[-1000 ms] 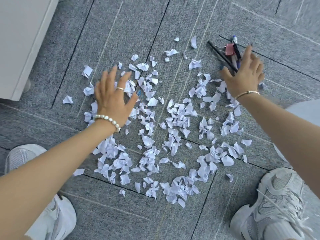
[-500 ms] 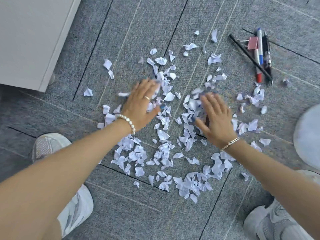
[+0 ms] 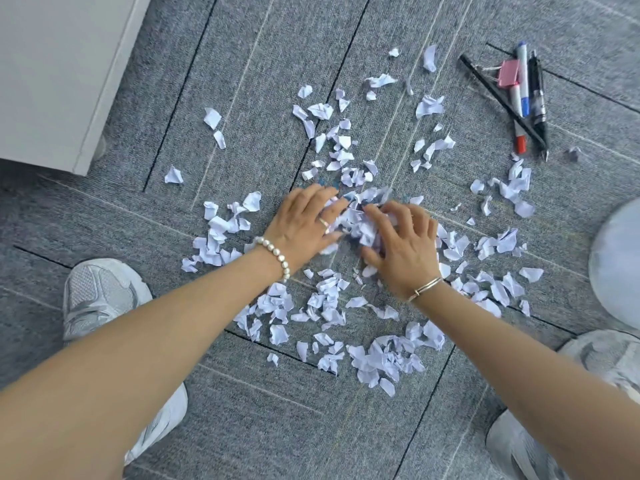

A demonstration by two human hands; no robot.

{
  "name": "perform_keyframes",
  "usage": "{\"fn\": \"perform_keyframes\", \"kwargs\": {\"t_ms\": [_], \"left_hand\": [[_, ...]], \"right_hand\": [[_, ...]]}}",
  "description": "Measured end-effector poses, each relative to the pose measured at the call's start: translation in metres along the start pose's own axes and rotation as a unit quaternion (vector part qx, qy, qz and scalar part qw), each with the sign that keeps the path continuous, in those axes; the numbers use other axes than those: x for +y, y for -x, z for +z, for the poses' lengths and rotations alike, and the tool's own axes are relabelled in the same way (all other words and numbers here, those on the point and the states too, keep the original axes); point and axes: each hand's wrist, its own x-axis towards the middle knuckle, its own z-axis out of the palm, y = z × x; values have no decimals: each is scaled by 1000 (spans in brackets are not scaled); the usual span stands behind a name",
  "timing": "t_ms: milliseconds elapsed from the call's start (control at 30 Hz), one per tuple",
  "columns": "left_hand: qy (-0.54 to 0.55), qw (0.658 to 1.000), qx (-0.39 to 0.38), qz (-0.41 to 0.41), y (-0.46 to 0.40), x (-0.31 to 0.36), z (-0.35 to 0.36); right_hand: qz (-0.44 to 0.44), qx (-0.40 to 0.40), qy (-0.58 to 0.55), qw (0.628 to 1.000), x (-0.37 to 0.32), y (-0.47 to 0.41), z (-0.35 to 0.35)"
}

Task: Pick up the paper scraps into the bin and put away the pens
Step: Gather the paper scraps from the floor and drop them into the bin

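Many torn white paper scraps (image 3: 381, 358) lie scattered over the grey carpet (image 3: 242, 410). My left hand (image 3: 304, 226) and my right hand (image 3: 401, 251) are pressed toward each other in the middle of the scatter. A bunched heap of scraps (image 3: 358, 220) sits squeezed between their fingers. At the far right lie the pens (image 3: 524, 88): a blue-capped marker, a red-capped marker (image 3: 520, 142), a black pen and a thin black pencil (image 3: 485, 81). A pink binder clip (image 3: 508, 73) rests on them. No bin is in view.
A white cabinet (image 3: 59, 71) stands at the far left. My left shoe (image 3: 100, 292) and right shoe (image 3: 519, 448) flank the scatter. A pale rounded shape (image 3: 620, 258) fills the right edge.
Both hands have swept inward from the left and right sides of the scatter to its middle, pushing scraps into a heap between them. The view has shifted, bringing the pens fully into sight.
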Motion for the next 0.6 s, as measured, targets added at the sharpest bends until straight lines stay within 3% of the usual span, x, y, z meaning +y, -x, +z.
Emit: {"fn": "perform_keyframes", "kwargs": {"t_ms": [67,133,300,400,500,600], "left_hand": [[4,1000,24,17,-16,-4,-6],[12,999,-31,14,-35,-5,-18],[97,973,-171,-118,-60,8,-51],[92,962,-222,-126,-54,15,-88],[42,959,-244,-141,-46,28,-134],[59,959,-220,-168,-41,54,-194]], "right_hand": [[-4,41,-13,999,1,-14,1],[-15,40,3,999,0,-31,-4],[55,-88,-22,994,-3,-51,-43],[119,-133,-70,982,-6,-43,-85],[160,-142,-126,969,-14,-24,-130],[187,-140,-152,960,-24,1,-183]]}}
